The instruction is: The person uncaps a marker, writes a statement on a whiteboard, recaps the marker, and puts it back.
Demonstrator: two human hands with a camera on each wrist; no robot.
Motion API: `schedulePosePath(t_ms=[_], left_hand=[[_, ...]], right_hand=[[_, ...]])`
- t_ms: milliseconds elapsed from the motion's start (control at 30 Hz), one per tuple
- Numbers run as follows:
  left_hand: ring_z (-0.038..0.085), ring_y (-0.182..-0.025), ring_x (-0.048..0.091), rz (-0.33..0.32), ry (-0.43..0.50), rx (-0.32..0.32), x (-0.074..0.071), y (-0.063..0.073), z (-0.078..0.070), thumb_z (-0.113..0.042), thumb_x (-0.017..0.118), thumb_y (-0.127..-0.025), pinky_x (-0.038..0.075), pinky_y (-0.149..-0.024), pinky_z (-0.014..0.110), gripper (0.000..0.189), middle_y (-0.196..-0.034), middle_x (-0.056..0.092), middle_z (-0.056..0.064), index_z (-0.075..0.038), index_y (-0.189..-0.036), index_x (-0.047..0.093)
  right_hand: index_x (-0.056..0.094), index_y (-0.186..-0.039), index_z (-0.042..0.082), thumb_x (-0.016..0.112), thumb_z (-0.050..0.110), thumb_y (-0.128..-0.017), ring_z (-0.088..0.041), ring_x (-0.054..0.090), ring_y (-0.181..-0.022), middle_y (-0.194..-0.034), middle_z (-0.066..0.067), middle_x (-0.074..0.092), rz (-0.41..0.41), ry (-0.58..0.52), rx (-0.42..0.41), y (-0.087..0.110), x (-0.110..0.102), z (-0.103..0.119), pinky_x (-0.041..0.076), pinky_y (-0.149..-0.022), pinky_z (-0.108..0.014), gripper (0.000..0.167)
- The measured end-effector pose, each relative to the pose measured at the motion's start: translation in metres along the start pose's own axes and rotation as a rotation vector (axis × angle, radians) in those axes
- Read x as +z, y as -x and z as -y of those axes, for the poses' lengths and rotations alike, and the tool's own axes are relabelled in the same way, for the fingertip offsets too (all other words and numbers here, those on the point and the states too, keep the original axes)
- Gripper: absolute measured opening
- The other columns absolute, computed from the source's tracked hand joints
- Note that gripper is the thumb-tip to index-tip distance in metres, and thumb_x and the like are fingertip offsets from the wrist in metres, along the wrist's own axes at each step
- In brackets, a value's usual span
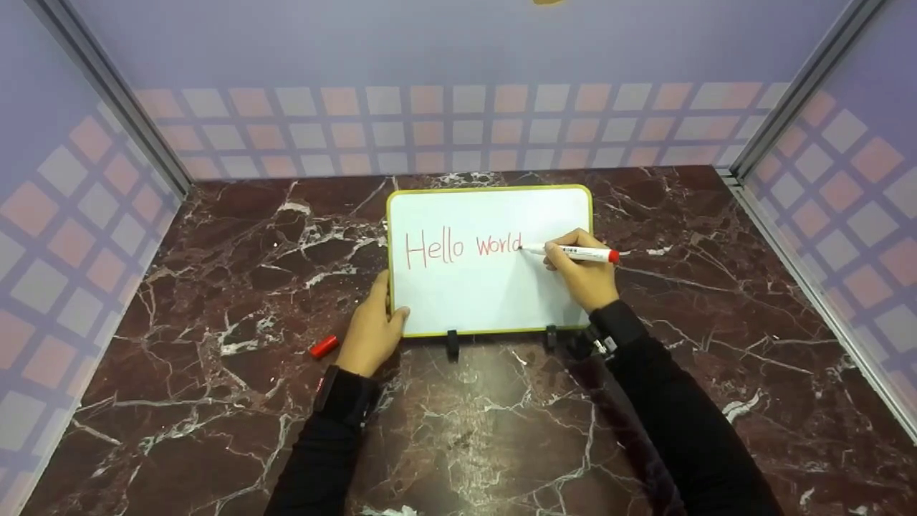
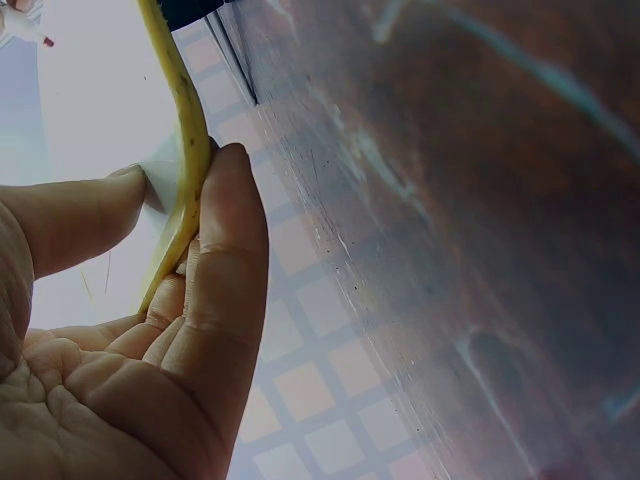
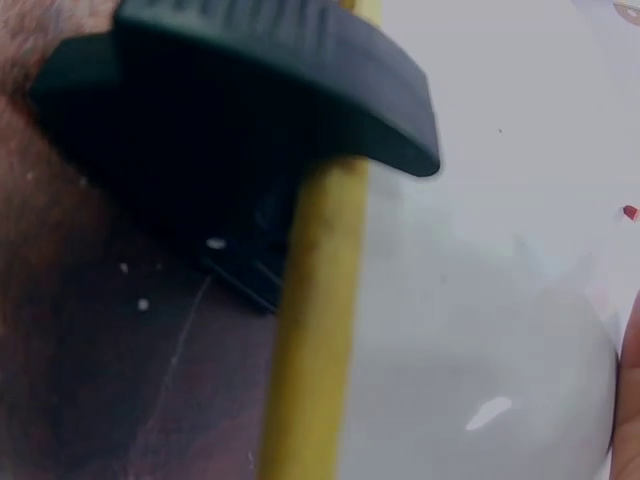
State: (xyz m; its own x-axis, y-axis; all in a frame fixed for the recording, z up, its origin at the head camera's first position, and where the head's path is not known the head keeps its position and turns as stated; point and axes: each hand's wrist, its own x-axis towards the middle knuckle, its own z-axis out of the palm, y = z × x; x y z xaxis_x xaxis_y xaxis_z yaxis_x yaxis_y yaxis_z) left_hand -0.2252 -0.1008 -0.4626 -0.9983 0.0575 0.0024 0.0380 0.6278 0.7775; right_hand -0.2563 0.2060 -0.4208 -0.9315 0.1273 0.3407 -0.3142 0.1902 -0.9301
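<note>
A whiteboard with a yellow frame stands tilted back, bearing "Hello world" in red handwriting. My left hand grips its lower left edge; in the left wrist view the thumb lies over the front and the fingers go behind the yellow edge. My right hand pinches a white marker with a red end, its tip at the letter "d". Only a sliver of the right hand shows in the right wrist view.
A red marker cap lies on the dark marbled table, left of the left hand. Black stand feet hold the board's lower edge; one black clip fills the right wrist view's upper left. Checked panels enclose the back and sides.
</note>
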Motion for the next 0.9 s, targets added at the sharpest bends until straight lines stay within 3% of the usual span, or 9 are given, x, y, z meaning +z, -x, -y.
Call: schedulePosePath(t_ms=[400,900], left_hand=[[0.037,-0.122,0.058,0.003,0.004,-0.006,-0.0008,0.0002,-0.0004,-0.012,0.058,-0.097,0.047,-0.101,0.048,0.069,-0.139,0.054,0.025,-0.003,-0.155,0.021],[0.038,-0.122,0.057,-0.011,-0.013,0.027,-0.0005,-0.0006,0.0017,-0.011,0.059,-0.096,0.046,-0.103,0.049,0.069,-0.138,0.054,0.026,-0.001,-0.154,0.023]], right_hand=[[0.061,-0.079,-0.007,0.065,-0.003,-0.088,-0.008,0.063,-0.061,-0.065,0.000,0.066,0.000,0.007,-0.010,0.0009,-0.0011,0.0003,0.050,-0.058,-0.016,0.011],[0.061,-0.077,0.003,0.064,-0.003,-0.088,-0.009,0.064,-0.061,-0.065,0.001,0.066,0.005,-0.032,0.013,0.0003,-0.0039,-0.0028,0.054,-0.060,-0.019,0.013]])
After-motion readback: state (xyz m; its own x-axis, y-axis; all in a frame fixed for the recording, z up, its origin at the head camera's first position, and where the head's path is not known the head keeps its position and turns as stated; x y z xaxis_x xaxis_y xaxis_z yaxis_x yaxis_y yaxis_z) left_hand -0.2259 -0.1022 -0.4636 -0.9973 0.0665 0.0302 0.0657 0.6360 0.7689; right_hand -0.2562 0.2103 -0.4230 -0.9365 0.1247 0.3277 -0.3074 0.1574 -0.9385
